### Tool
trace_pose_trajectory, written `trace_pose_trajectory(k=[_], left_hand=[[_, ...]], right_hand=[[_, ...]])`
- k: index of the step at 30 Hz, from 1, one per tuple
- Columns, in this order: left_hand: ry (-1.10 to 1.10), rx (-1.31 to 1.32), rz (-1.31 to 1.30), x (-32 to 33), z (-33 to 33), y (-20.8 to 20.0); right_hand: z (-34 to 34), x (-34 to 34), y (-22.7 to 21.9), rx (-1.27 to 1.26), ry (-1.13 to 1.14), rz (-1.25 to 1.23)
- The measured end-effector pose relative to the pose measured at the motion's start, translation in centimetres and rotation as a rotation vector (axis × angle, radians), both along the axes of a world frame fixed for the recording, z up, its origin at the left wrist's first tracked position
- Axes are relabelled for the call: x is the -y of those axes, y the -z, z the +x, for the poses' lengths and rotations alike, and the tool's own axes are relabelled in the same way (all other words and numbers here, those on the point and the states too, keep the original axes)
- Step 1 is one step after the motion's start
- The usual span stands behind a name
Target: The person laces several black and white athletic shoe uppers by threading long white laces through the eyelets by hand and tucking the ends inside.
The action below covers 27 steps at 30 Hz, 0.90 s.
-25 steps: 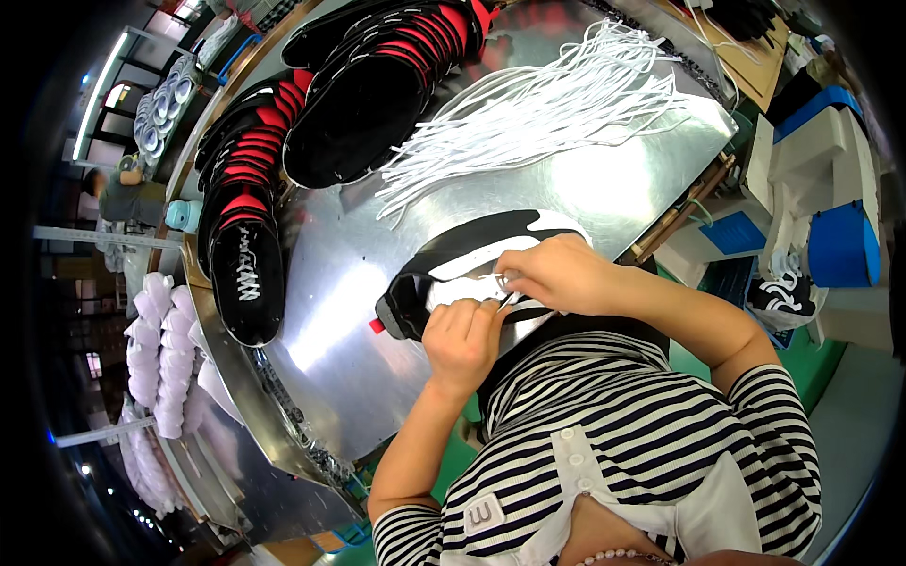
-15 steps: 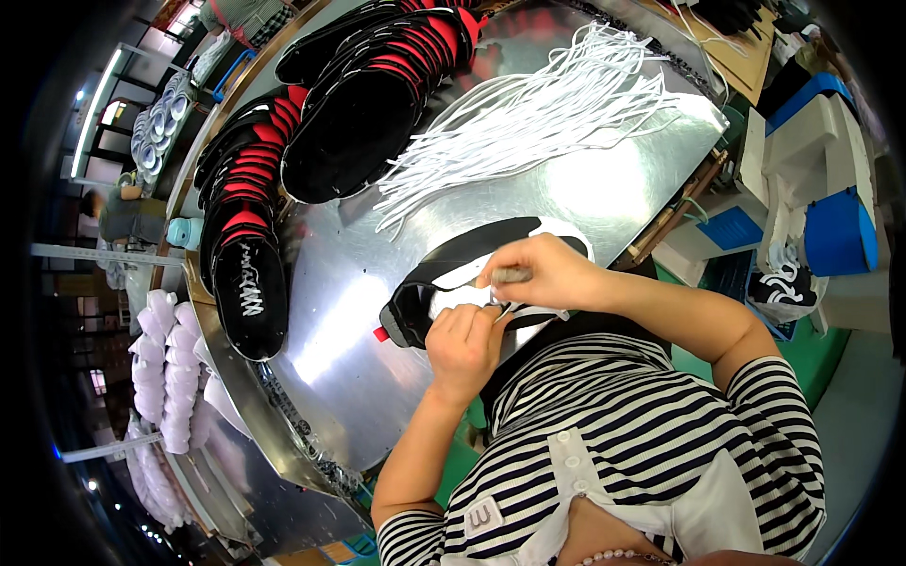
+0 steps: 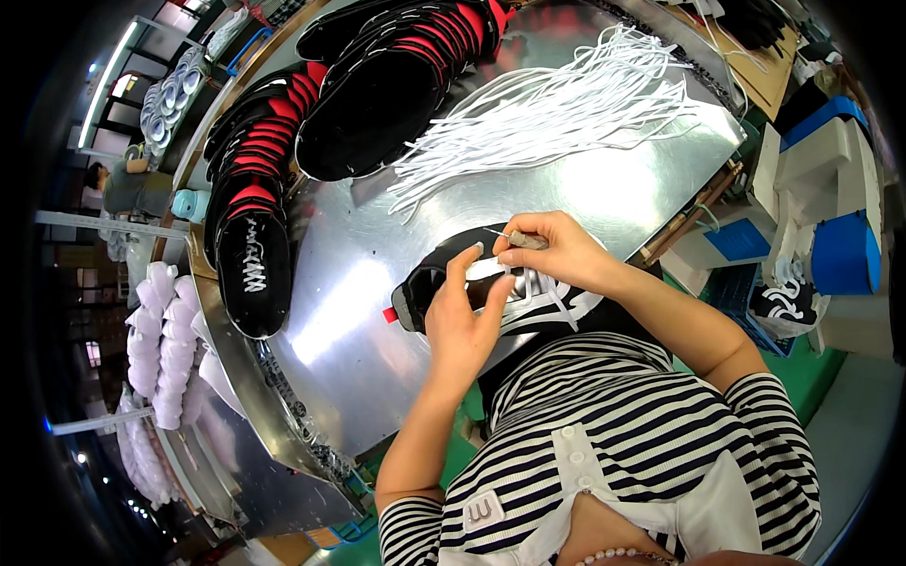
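Note:
A black and white shoe upper (image 3: 440,257) with a red tab at its heel lies at the table's near edge, in front of my body. Closed round the brownish handle of a thin metal awl (image 3: 527,241), my right hand (image 3: 568,253) is over the middle of the upper. The awl's tip points left. My left hand (image 3: 461,316) rests at the opening, thumb and forefinger spread apart near the white tongue (image 3: 486,269). A white shoelace (image 3: 564,309) shows on the near side of the upper. The fingers partly hide the lace holes.
Loose white laces (image 3: 547,118) lie in a bundle on the metal table (image 3: 349,377). Rows of black and red shoe uppers (image 3: 250,274) stand along its left and far sides. White shoe parts (image 3: 160,340) are stacked farther left. At right is a bin with blue panels (image 3: 845,255).
My right hand has lifted slightly, and the awl's metal tip now shows. My left thumb and forefinger have spread from their earlier pinch. The whole view has shifted a little.

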State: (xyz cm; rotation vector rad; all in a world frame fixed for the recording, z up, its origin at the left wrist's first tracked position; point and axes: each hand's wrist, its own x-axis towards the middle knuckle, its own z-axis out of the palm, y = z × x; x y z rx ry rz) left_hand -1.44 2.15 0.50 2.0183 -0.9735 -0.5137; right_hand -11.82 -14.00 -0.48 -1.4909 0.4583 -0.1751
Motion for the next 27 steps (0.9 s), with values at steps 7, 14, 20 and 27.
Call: trace_pose_trajectory(k=[7, 14, 20, 27], left_hand=[[-0.097, 0.353, -0.104, 0.7, -0.4, 1.2], [-0.118, 0.405, -0.073, 0.6, -0.9, 0.9], [-0.105, 0.43, -0.129, 0.9, -1.2, 0.8], [-0.088, 0.298, -0.09, 0.7, -1.4, 1.0]], right_hand=[[-1.1, -0.1, -0.2, 0.128, 0.044, -0.264], [-3.6, -0.4, -0.9, 0.066, 0.014, -0.644], [-2.3, 0.1, -1.3, -0.067, -0.135, -0.793], [1.0, -1.9, -0.2, -0.028, -0.128, -1.061]])
